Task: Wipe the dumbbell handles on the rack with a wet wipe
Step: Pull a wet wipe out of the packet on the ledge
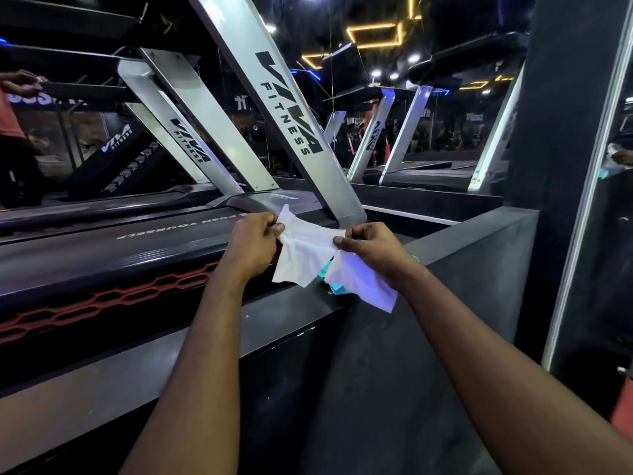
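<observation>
Left hand [253, 242] and right hand [373, 249] pinch a wet wipe [303, 257] beside a treadmill [137, 258].

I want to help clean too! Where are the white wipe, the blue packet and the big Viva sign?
white wipe [303, 257]: head view, on its flat middle.
blue packet [337, 289]: head view, on the corner peeking out below the wipe.
Viva sign [291, 108]: head view, on its black letters.

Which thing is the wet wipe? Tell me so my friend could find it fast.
Find the big silver treadmill post marked VIVA FITNESS. Below its foot, the left hand and right hand pinch the wet wipe between them. It is the only white floppy sheet among dark machines, with a teal packet peeking from behind.
</observation>
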Demonstrator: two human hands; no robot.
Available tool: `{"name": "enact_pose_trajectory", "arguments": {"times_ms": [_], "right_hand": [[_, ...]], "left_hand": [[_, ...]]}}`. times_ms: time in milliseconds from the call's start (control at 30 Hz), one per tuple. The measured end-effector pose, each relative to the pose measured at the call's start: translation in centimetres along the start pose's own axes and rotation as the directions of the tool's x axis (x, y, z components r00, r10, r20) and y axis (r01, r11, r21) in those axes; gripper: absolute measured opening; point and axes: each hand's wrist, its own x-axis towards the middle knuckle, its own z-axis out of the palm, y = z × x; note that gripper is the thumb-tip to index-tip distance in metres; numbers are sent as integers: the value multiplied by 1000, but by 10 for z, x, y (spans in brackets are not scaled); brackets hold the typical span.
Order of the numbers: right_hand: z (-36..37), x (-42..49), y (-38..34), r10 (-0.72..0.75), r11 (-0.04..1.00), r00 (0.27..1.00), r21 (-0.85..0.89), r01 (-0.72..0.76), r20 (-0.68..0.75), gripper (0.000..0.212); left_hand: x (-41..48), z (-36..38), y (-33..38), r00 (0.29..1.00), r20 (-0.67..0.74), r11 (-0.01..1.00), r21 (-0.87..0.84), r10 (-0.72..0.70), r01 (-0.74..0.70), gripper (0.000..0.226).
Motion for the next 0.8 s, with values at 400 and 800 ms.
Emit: {"name": "enact_pose_trajectory", "arguments": {"times_ms": [400, 800], "right_hand": [[-13, 4, -7, 42, 996, 966, -71, -62, -256, 43], [-7, -3, -2, -15, 999, 981, -43, 7, -195, 55]], "left_hand": [[-23, 16, -18, 903, 370, 972, -6, -217, 235, 15], [-20, 21, -20, 907, 367, 977, 136, -206, 167, 22]]}}
